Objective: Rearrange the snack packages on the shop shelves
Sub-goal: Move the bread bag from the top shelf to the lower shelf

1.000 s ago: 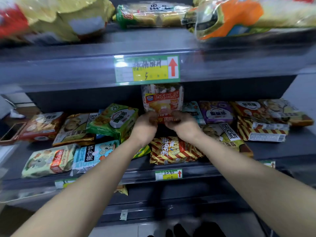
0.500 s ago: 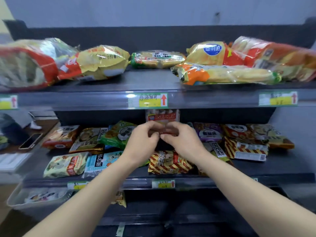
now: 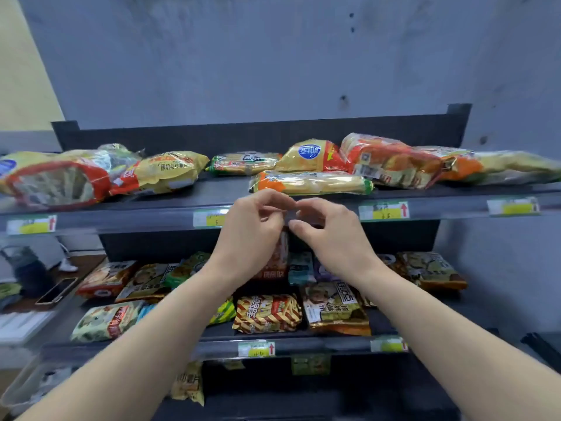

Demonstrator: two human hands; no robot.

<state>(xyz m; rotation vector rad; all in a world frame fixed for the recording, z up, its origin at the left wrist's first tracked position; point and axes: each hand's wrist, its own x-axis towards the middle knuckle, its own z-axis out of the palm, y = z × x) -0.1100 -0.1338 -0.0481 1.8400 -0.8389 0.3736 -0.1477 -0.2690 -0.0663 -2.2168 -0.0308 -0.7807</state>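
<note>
Two narrow pinches: left hand (image 3: 253,235), right hand (image 3: 332,238) hold red packet (image 3: 277,259) below fingers. Lifting step, I judge; next needs top shelf (image 3: 218,191) space beyond fingertips.

Snack packages (image 3: 312,183) lie on the upper shelf (image 3: 212,197) and the lower shelf (image 3: 425,317).

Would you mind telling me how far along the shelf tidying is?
Done: an orange package stands upright at the back of the middle shelf. In hand: the left hand and right hand hover by its top, grip unclear. Left: bags on the top shelf lie jumbled.
</note>
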